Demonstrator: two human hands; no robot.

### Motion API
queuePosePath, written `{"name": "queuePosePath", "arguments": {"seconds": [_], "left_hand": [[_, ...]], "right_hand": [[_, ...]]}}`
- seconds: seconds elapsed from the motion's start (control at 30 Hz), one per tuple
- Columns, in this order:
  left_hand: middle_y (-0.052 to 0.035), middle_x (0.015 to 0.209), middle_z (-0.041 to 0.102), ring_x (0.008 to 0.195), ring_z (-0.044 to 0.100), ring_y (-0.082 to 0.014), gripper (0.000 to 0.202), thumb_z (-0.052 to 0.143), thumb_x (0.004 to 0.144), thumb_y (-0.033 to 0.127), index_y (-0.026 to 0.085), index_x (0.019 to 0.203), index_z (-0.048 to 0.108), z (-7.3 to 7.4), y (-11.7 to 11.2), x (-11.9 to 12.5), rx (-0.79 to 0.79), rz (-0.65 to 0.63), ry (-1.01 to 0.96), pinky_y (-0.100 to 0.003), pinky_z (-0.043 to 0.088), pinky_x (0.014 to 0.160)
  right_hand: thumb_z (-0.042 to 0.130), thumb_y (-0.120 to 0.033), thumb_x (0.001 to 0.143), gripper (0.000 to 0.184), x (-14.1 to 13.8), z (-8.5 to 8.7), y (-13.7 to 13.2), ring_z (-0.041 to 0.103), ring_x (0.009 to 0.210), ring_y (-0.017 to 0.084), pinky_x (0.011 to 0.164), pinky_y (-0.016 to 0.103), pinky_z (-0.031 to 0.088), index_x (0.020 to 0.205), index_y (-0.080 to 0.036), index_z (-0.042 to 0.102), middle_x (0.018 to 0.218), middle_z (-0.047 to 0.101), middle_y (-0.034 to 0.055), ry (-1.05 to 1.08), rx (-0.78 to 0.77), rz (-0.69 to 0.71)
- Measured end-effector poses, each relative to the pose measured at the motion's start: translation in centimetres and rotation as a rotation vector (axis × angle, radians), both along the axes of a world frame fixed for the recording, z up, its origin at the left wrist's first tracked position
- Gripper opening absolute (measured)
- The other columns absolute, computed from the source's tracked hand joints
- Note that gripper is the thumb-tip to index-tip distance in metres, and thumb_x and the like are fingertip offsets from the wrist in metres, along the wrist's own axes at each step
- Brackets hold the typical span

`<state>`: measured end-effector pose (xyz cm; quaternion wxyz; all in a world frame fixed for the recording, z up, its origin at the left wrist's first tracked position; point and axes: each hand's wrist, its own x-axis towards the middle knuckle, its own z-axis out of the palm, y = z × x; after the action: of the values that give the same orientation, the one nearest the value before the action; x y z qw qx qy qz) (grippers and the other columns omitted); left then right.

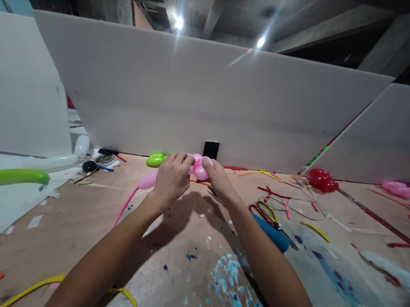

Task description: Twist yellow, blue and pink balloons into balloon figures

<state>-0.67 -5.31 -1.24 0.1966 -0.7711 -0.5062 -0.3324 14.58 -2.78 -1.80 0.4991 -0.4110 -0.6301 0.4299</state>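
Observation:
Both my hands hold a pink modelling balloon (200, 171) twisted into small round bubbles, above the middle of the paint-spattered table. My left hand (175, 172) is closed around its left part, fingers curled over it. My right hand (220, 179) pinches the bubbles from the right, thumb pressed on one. A longer pink piece (148, 180) comes out left of my left hand and thins into an uninflated tail that hangs toward me. Just behind my left hand lies a green balloon piece (155, 160). A black phone (211, 150) leans upright behind the bubbles.
Scissors (277, 225) and a blue cylinder (271, 232) lie by my right forearm, with a white cable (293, 205) beyond. A red balloon flower (322, 180) is farther right. Left are a long green balloon (14, 178) and a black balloon (89, 166). A white panel (195, 91) stands behind.

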Motion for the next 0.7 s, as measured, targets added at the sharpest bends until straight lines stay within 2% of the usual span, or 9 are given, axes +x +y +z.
{"name": "queuePosePath", "arguments": {"seconds": [0.07,0.13,0.2,0.23,0.33,0.4,0.47,0.57,0.7], "left_hand": [[-0.0089,0.101,0.06,0.094,0.055,-0.0263,0.025,0.053,0.076,0.007,0.02,0.098,0.055,-0.4,0.4,0.3,0.068,-0.067,-0.112,-0.04,0.045,0.082],[-0.0088,0.106,0.059,0.1,0.056,-0.0251,0.025,0.057,0.077,0.013,0.02,0.101,0.053,-0.6,0.9,0.3,0.034,-0.233,-0.307,-0.04,0.045,0.088],[-0.0089,0.108,0.059,0.101,0.058,-0.0227,0.03,0.062,0.078,0.023,0.019,0.105,0.049,-0.5,1.3,0.2,-0.14,-0.417,-0.595,-0.038,0.047,0.09],[-0.0099,0.11,0.059,0.101,0.06,-0.0218,0.036,0.064,0.079,0.03,0.018,0.108,0.047,-0.3,1.5,0.0,-0.25,-0.47,-0.756,-0.037,0.048,0.088],[-0.0152,0.116,0.058,0.1,0.061,-0.0231,0.057,0.067,0.075,0.047,0.013,0.116,0.046,0.5,1.6,-0.7,-0.533,-0.469,-1.117,-0.035,0.05,0.083],[-0.0156,0.115,0.06,0.099,0.062,-0.0239,0.06,0.069,0.073,0.047,0.011,0.118,0.051,0.9,1.6,-1.1,-0.662,-0.512,-1.142,-0.034,0.049,0.082],[-0.0133,0.109,0.065,0.097,0.062,-0.0233,0.052,0.071,0.072,0.041,0.01,0.113,0.058,1.2,1.5,-1.5,-0.745,-0.632,-1.055,-0.032,0.048,0.081],[-0.0113,0.11,0.067,0.1,0.061,-0.0226,0.045,0.072,0.071,0.027,0.011,0.112,0.061,1.2,1.6,-1.6,-0.721,-0.729,-1.014,-0.032,0.047,0.086],[-0.0119,0.124,0.062,0.112,0.057,-0.0239,0.058,0.07,0.068,0.018,0.014,0.124,0.056,1.0,2.0,-1.7,-0.653,-0.772,-1.076,-0.034,0.045,0.095]], "right_hand": [[0.052,-0.062,0.081,0.046,-0.2,0.0,0.2,0.057,0.08,0.018,0.069,0.033,0.051,0.095,-0.018,0.054,0.09,0.058,0.0057,0.222,-0.097,0.155],[0.058,-0.059,0.079,0.044,-0.1,-0.2,0.6,0.058,0.084,0.017,0.075,0.035,0.053,0.096,-0.019,0.051,0.094,0.058,0.005,0.372,-0.105,0.181],[0.065,-0.055,0.075,0.043,0.1,-0.5,1.1,0.057,0.082,0.015,0.077,0.032,0.052,0.096,-0.021,0.048,0.092,0.056,0.002,0.408,-0.022,0.103],[0.068,-0.052,0.073,0.044,0.3,-0.6,1.2,0.056,0.079,0.014,0.076,0.03,0.051,0.096,-0.022,0.046,0.09,0.054,0.0004,0.386,0.036,0.063],[0.072,-0.046,0.07,0.047,0.5,-0.5,1.0,0.053,0.074,0.012,0.071,0.026,0.049,0.1,-0.024,0.044,0.087,0.052,-0.0017,0.236,0.18,0.052],[0.07,-0.048,0.072,0.046,0.5,-0.3,0.5,0.054,0.076,0.013,0.07,0.026,0.048,0.102,-0.024,0.044,0.09,0.053,-0.0001,0.142,0.214,0.098],[0.065,-0.05,0.076,0.043,0.3,-0.1,0.1,0.054,0.08,0.015,0.072,0.028,0.049,0.102,-0.023,0.046,0.094,0.054,0.0019,0.076,0.23,0.113],[0.057,-0.052,0.083,0.037,0.3,-0.2,0.1,0.054,0.082,0.015,0.074,0.028,0.049,0.1,-0.021,0.05,0.094,0.055,0.003,0.038,0.254,0.051],[0.044,-0.057,0.09,0.039,0.4,-0.8,0.7,0.053,0.073,0.014,0.061,0.026,0.047,0.099,-0.02,0.05,0.087,0.053,0.0027,-0.016,0.247,0.006]]}}
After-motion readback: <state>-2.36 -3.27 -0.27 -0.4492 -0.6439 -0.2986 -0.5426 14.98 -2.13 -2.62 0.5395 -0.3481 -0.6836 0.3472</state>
